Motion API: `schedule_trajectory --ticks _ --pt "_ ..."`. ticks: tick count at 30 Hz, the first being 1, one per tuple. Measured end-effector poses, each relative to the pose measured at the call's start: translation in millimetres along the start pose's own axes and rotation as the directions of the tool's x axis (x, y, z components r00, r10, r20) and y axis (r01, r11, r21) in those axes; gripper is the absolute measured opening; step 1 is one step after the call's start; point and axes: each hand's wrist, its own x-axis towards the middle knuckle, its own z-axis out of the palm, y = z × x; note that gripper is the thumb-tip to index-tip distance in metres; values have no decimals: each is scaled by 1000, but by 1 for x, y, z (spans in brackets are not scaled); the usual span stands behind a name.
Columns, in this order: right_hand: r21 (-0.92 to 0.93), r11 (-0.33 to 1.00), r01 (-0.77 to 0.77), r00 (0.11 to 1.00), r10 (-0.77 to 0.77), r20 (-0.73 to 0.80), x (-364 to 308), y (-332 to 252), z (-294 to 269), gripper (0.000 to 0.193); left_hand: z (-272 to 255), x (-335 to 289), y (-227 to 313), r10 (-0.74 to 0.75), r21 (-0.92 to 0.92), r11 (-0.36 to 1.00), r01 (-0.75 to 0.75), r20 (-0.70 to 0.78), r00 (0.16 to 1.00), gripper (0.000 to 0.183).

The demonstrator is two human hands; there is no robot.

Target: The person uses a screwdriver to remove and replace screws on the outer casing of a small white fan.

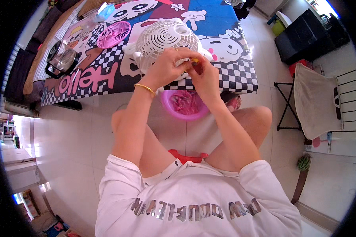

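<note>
My left hand [172, 65] and my right hand [205, 75] meet above the near edge of the table, both with fingers closed in a pinch. A small yellow piece [195, 60] shows between their fingertips; its kind is too small to tell. Just beyond my hands sits a white slotted plastic basket [158, 35], its round patterned base facing up. My left hand overlaps the basket's near side, so that part is hidden. White shapes show around the basket's edge, and I cannot tell what they are. A gold bangle [145, 89] circles my left wrist.
Under the table's near edge, a purple basin [169, 110] holds pink strips. On the patterned tablecloth [229, 75] stand a pink slotted basket [114, 34], a glass pot [63, 61] and a blue tissue pack [105, 12]. A folding chair [316, 98] stands right. A red stool [189, 158] shows below me.
</note>
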Motion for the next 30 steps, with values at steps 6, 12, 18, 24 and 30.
schedule_trajectory --ticks 6,12,18,24,30 --pt "-142 990 26 989 -46 -142 0 -9 11 17 27 -7 7 -118 -70 992 101 -327 938 17" --pt "-72 997 -6 989 -5 -151 5 -6 15 18 36 -8 3 -109 -14 993 121 -545 832 14" --pt "122 982 -141 949 99 300 26 17 -14 12 21 -9 0 -180 -151 980 129 -401 898 12" --pt "385 851 -357 834 105 542 33 18 -22 13 16 -10 -4 -137 -108 988 107 -336 932 14" --pt "369 884 -286 881 91 465 29 19 -15 17 8 -13 -5 -131 -100 988 114 -181 975 19"
